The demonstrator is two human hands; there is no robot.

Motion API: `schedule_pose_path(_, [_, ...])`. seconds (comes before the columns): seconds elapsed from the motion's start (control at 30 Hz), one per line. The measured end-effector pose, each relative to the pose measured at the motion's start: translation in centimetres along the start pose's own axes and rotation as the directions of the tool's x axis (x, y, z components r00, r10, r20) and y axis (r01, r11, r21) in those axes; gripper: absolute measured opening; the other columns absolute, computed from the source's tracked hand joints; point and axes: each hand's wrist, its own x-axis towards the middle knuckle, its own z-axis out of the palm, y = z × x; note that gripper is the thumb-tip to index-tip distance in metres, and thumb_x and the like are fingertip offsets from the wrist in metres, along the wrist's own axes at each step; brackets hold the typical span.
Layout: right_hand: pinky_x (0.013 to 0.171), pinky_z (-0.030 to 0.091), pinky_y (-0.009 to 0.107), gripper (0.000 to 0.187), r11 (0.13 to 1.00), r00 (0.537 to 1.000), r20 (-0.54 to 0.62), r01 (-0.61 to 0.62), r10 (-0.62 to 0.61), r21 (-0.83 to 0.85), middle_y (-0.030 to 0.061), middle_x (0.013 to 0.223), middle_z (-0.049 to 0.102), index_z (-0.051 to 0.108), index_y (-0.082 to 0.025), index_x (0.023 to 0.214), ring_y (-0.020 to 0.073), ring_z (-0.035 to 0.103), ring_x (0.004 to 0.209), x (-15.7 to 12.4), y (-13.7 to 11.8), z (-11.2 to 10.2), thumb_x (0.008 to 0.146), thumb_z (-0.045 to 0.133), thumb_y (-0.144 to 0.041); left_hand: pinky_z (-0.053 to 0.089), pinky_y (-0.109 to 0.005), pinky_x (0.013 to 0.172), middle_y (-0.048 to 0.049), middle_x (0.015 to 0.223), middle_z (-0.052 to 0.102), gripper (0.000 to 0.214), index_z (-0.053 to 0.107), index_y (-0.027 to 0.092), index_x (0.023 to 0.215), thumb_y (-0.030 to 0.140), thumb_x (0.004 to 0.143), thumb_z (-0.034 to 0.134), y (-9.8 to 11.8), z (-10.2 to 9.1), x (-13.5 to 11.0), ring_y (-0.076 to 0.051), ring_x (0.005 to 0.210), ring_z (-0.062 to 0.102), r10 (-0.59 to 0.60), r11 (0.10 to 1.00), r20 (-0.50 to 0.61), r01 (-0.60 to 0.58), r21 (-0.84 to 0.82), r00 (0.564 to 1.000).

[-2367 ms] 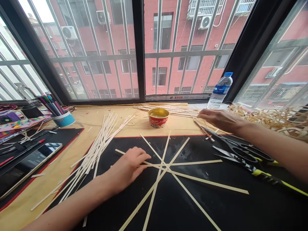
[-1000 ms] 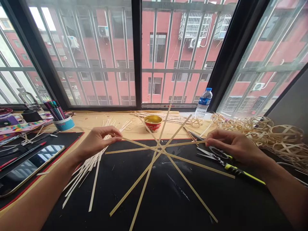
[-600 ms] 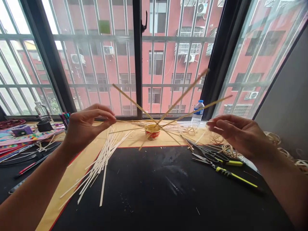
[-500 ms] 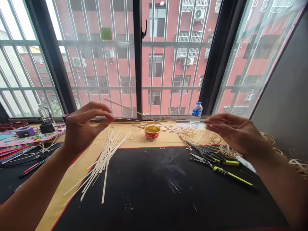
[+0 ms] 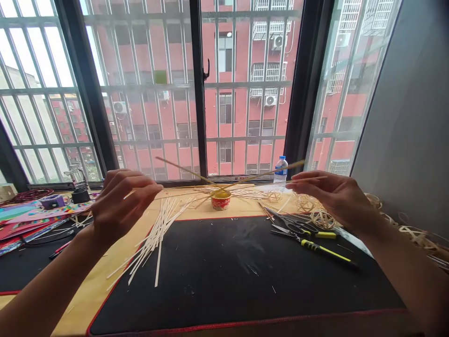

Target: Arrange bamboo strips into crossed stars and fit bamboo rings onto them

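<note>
My left hand (image 5: pixel 124 203) is raised at the left with thumb and fingers pinched. On the right, my right hand (image 5: pixel 328 189) is up at about the same height, its fingers closed on the end of a thin strip. Between the hands, thin bamboo strips (image 5: pixel 185 170) cross in mid-air, meeting in front of a small red and gold tin (image 5: pixel 220 203). Two strip ends point up and outward. The left fingertips hide much of what they grip, but a faint strip runs from them toward the crossing.
Loose pale strips (image 5: pixel 152 241) lie fanned across the black mat (image 5: pixel 217 285). Yellow-handled pliers (image 5: pixel 326 252) and scissors (image 5: pixel 298 224) rest at the right, near woven balls (image 5: pixel 322 219). A water bottle (image 5: pixel 279 175) stands by the window. Colourful papers (image 5: pixel 24 224) are at far left.
The view has tilted upward. A second strip end now rises toward the right, forming a clearer cross. My left hand has turned, showing more of its back; both hands remain raised.
</note>
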Motion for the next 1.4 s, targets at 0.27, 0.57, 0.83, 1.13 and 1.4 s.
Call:
schedule_pose_path(0.27, [0.081, 0.054, 0.038, 0.025, 0.998, 0.997, 0.041, -0.061, 0.061, 0.005, 0.0062, 0.074, 0.074, 0.074, -0.02, 0.085, 0.0209, 0.069, 0.077, -0.5, -0.9, -1.2, 0.071, 0.075, -0.04, 0.049, -0.038, 0.078, -0.0023, 0.093, 0.067, 0.02, 0.063, 0.028, 0.098, 0.014, 0.084, 0.064, 0.3, -1.3, 1.8, -0.018, 0.087, 0.063, -0.078, 0.997, 0.041, 0.078, -0.017, 0.996])
schedule_pose_path(0.57, [0.083, 0.054, 0.038, 0.031, 0.99, 0.99, 0.063, -0.131, 0.128, 0.043, 0.006, 0.073, 0.074, 0.074, -0.019, 0.082, 0.0203, 0.069, 0.077, -1.5, -1.4, -1.9, 0.064, 0.079, -0.043, 0.046, -0.037, 0.08, -0.0002, 0.083, 0.069, 0.012, 0.064, 0.025, 0.092, 0.015, 0.086, 0.062, 0.8, -0.9, 2.7, -0.018, 0.084, 0.063, -0.137, 0.968, 0.174, 0.169, -0.184, 0.975])
schedule_pose_path(0.83, [0.08, 0.055, 0.03, 0.033, 0.955, 0.965, 0.125, -0.248, 0.23, 0.16, 0.0014, 0.072, 0.072, 0.074, -0.023, 0.086, 0.0151, 0.068, 0.076, -0.7, 1.1, -2.0, 0.064, 0.08, -0.046, 0.048, -0.036, 0.08, -0.0031, 0.082, 0.068, 0.006, 0.065, 0.019, 0.088, 0.015, 0.086, 0.062, 0.6, 0.7, 2.1, -0.019, 0.085, 0.062, -0.172, 0.935, 0.206, 0.225, -0.273, 0.963])
schedule_pose_path(1.13, [0.072, 0.053, 0.024, 0.038, 0.872, 0.889, 0.196, -0.45, 0.415, 0.192, 0.0016, 0.073, 0.071, 0.074, -0.021, 0.083, 0.0136, 0.066, 0.074, 0.7, 6.1, 0.6, 0.055, 0.086, -0.044, 0.047, -0.035, 0.082, -0.0027, 0.08, 0.069, 0.01, 0.065, 0.023, 0.084, 0.026, 0.089, 0.057, 0.9, 4.5, -2.1, -0.02, 0.086, 0.062, -0.25, 0.852, 0.394, 0.394, -0.345, 0.885])
schedule_pose_path(1.4, [0.072, 0.049, 0.026, 0.038, 0.806, 0.723, 0.386, -0.581, 0.573, -0.108, 0.0038, 0.08, 0.072, 0.07, -0.017, 0.076, 0.0134, 0.062, 0.073, 2.5, 14.2, 3.4, 0.062, 0.079, -0.051, 0.045, -0.037, 0.086, -0.0043, 0.082, 0.07, 0.018, 0.067, 0.021, 0.083, 0.03, 0.091, 0.053, 1.3, 11.4, -10.9, -0.021, 0.092, 0.062, -0.227, 0.753, 0.607, 0.532, -0.387, 0.762])
